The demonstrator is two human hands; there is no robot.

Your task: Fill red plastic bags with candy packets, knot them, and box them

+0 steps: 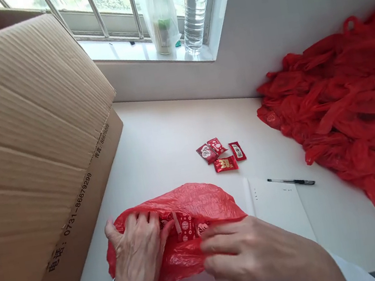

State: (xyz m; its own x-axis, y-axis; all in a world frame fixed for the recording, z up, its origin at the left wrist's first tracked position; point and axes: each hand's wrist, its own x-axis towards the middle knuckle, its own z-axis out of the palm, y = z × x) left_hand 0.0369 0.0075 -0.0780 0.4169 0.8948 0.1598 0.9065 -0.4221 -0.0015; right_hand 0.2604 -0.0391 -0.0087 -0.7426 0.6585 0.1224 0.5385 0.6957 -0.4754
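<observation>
A red plastic bag (199, 195) lies on the white table with its mouth spread open. Small red wrapped packets (186, 226) with pale printed emblems show inside it. My left hand (137, 253) is closed on the left part of the bag, its fingers curled over the rim and its thumb at the opening. At the right side of the mouth is my right hand (240, 251), its fingers over the rim near the packets. Motion blurs those fingers, so their grip is unclear. Several loose red packets (226, 164) lie on the table beyond the bag.
A large cardboard box (85, 194) stands at left, flap raised. A heap of red plastic bags (345, 101) lies at right against the wall. A black pen (292, 182) rests on white paper (279, 206). A water bottle (194, 16) and a bagged jar (161, 26) stand on the windowsill.
</observation>
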